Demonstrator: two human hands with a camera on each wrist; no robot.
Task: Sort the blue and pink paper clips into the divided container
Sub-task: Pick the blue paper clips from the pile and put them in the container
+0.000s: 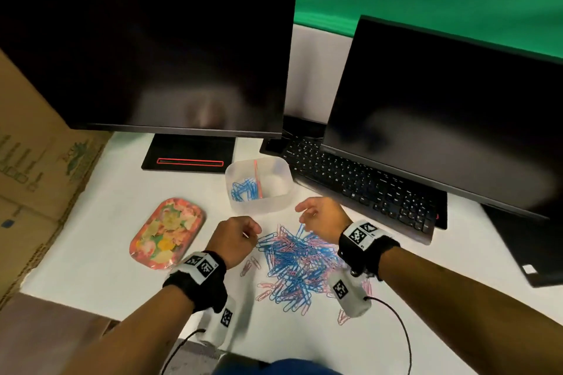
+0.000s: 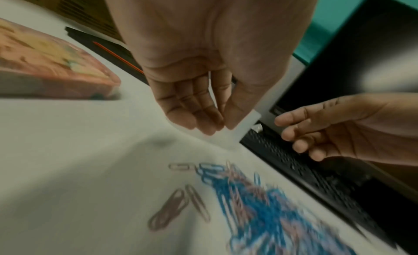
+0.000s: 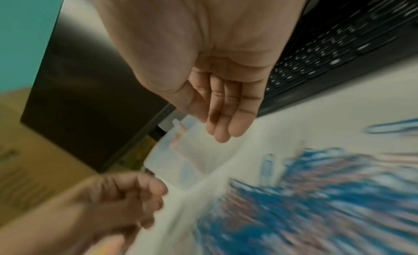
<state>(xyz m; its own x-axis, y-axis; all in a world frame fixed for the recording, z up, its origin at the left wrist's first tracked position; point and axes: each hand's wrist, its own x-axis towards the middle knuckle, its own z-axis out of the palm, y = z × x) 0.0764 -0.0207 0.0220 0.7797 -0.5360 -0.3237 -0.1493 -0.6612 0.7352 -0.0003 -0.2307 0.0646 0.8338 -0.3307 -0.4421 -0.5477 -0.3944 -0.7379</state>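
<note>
Here, wiry blue and pink paper clips tangle beside a frosted plastic container. The left hand curls empty; the right hand hangs loose, fingers apart.

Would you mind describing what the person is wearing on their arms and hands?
Both forearms are bare, with no sleeves or gloves. The left hand and right hand each have a black wrist strap carrying white blocks printed with black-and-white square markers. A thin black cable runs from each wrist unit.

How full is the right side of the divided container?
Apparently empty. The divided container shows blue paper clips only left of its pink divider; none show right of it.
</note>
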